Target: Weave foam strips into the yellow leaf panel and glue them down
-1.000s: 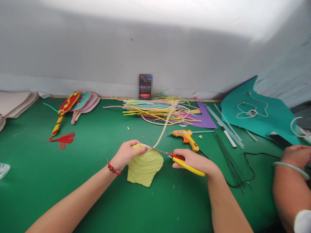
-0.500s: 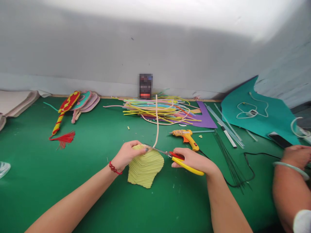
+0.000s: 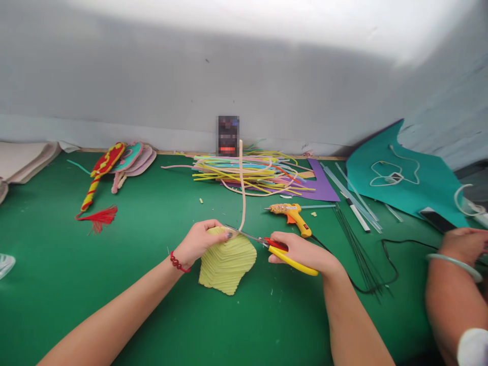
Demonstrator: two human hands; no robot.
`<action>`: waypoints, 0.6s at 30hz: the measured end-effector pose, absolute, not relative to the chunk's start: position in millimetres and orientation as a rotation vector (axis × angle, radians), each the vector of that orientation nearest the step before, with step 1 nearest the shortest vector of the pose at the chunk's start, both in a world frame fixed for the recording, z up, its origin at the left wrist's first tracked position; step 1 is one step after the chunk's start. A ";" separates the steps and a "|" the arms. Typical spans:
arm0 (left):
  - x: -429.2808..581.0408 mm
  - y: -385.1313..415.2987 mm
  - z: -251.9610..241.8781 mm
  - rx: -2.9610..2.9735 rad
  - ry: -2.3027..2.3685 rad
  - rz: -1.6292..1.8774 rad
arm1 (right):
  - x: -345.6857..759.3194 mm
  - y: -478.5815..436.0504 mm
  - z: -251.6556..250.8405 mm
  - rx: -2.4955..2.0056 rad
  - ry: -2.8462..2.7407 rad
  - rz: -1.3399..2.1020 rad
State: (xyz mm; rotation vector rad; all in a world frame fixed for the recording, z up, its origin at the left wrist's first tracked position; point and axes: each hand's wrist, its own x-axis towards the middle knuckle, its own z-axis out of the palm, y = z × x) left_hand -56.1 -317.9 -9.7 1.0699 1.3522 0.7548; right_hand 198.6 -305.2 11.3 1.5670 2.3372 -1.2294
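Between thumb and fingers, my left hand (image 3: 204, 242) pinches the top edge of a yellow-green ribbed panel (image 3: 227, 267), made of side-by-side fuzzy strips. A pale pink pipe cleaner (image 3: 243, 193) rises from that same edge and stands up over the table. My right hand (image 3: 297, 252) is wrapped round the red and yellow handles of a pair of scissors (image 3: 293, 260). The blades lie across the panel's top edge, at the base of the pipe cleaner, with their tips near my left thumb. How far apart the blades are is hard to make out.
Behind my hands lies a pile of coloured pipe cleaners (image 3: 251, 173) on purple sheet (image 3: 324, 185). A yellow glue gun (image 3: 292, 216), its black cord and dark wires (image 3: 358, 249) sit right. Decorated fans (image 3: 107, 162) lie left. Another person's hand (image 3: 463, 246) is at far right.
The upright pipe cleaner has swung slightly left at its free end. Both hands, the scissors and the panel hold nearly the same place.
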 end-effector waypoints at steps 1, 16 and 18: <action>-56.0 -317.9 -9.3 1.071 1.354 0.753 | 198.7 -305.1 11.4 1.568 2.338 -1.229; -57.8 -318.6 -8.5 1.075 1.370 0.744 | 198.6 -305.8 15.7 1.551 2.305 -1.246; -58.4 -318.4 -9.1 1.089 1.370 0.746 | 198.9 -306.9 16.8 1.546 2.300 -1.252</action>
